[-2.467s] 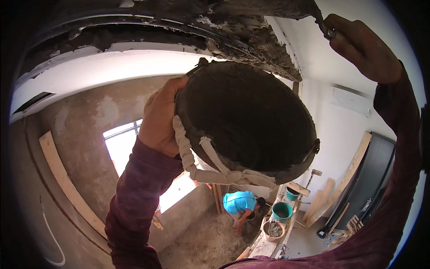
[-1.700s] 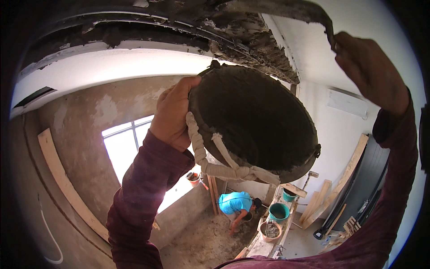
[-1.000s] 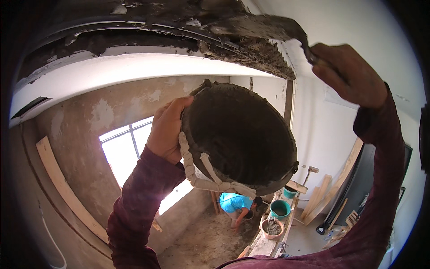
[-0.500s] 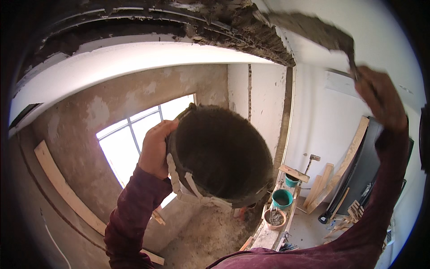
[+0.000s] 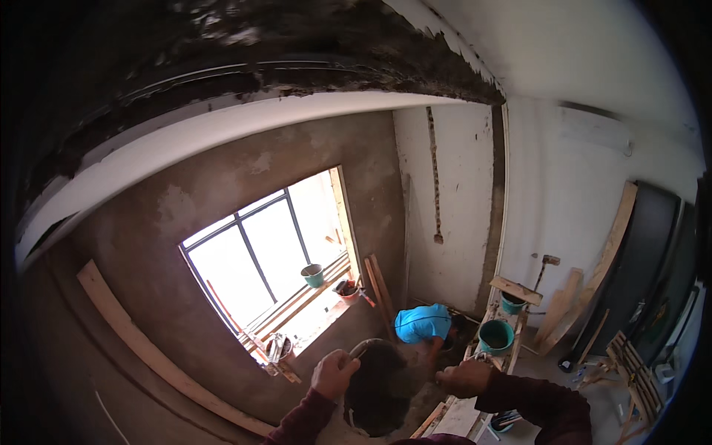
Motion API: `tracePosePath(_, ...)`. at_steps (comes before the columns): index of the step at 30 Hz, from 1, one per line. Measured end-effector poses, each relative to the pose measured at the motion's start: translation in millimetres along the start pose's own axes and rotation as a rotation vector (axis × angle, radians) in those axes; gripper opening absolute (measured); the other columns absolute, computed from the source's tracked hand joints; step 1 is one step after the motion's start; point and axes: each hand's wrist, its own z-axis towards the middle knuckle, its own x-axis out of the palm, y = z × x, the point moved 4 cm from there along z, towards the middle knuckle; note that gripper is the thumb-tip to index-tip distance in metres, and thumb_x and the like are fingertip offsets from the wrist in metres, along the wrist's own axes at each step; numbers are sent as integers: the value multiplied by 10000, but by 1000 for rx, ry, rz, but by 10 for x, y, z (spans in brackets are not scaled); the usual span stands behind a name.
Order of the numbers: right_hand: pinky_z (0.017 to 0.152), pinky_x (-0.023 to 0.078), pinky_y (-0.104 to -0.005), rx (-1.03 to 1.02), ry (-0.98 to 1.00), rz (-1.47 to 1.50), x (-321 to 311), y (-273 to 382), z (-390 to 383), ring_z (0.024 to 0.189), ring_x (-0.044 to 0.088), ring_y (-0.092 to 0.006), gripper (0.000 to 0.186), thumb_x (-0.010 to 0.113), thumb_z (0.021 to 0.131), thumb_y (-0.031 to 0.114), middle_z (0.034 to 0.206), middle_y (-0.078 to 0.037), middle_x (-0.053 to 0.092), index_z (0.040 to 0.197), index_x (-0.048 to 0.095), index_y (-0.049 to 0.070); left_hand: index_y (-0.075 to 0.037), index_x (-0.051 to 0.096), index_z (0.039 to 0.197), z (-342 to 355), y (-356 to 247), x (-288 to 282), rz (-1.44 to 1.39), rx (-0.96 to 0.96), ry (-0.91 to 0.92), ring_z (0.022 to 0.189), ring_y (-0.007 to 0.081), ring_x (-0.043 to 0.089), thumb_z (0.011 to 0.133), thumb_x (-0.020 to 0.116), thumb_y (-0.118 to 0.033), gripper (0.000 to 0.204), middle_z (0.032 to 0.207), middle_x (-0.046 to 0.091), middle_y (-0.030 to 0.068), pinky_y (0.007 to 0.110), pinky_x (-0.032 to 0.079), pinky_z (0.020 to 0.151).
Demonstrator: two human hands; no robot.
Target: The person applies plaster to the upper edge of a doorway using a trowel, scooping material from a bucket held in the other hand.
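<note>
In the lower middle, my left hand [image 5: 335, 373] is closed on the rim of the dark, mortar-coated bucket [image 5: 374, 397], now held low. My right hand [image 5: 463, 378] is just right of it, fingers closed round the trowel handle; the trowel's blade is dim and hard to separate from the bucket's dark mouth. High above both hands is the rough, dark mortar-covered beam [image 5: 356, 63] along the ceiling.
A co-worker in a blue shirt [image 5: 423, 322] bends below. Plank staging [image 5: 463, 415] at the lower right carries teal buckets [image 5: 495, 336]. More buckets [image 5: 312, 275] stand on the window ledge. Boards [image 5: 560, 304] and dark panels [image 5: 638, 252] lean against the right wall.
Both my hands have dropped from up near the ceiling to the bottom of the view, with the bucket and trowel. The window and more of the room now show.
</note>
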Motion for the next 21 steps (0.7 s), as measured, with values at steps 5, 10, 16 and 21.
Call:
tracePosePath(5, 608, 524, -478, -102, 98, 238, 585, 101, 322, 757, 642, -377, 325, 550, 862, 280, 909, -188, 618, 1089, 492, 56, -44, 618, 819, -52, 116, 239, -63, -16, 69, 644, 200, 551, 782, 684, -333, 299, 675, 554, 92, 343, 440, 617)
tracePosePath(10, 680, 534, -445, -231, 53, 234, 749, 303, 440, 866, 646, -352, 402, 523, 871, 218, 1056, -178, 606, 1229, 472, 42, -36, 603, 810, 18, 175, 312, -115, -42, 127, 643, 163, 526, 802, 675, -313, 286, 676, 546, 86, 324, 434, 622)
tracePosePath(16, 637, 542, -424, -418, 118, 221, 1053, 10, 318, 851, 660, -328, 494, 566, 822, 187, 1100, -141, 605, 1291, 456, 79, -23, 571, 779, 76, -104, 265, 26, 54, 148, 642, 209, 536, 823, 648, -255, 248, 679, 532, 126, 351, 427, 612)
tracePosePath(21, 642, 533, -454, -264, 70, 143, 504, 76, 365, 848, 651, -338, 467, 568, 823, 177, 1098, -197, 596, 1278, 490, 112, -26, 589, 815, 126, -244, 360, 26, 54, 142, 684, 270, 579, 822, 645, -274, 254, 721, 566, 149, 368, 445, 639)
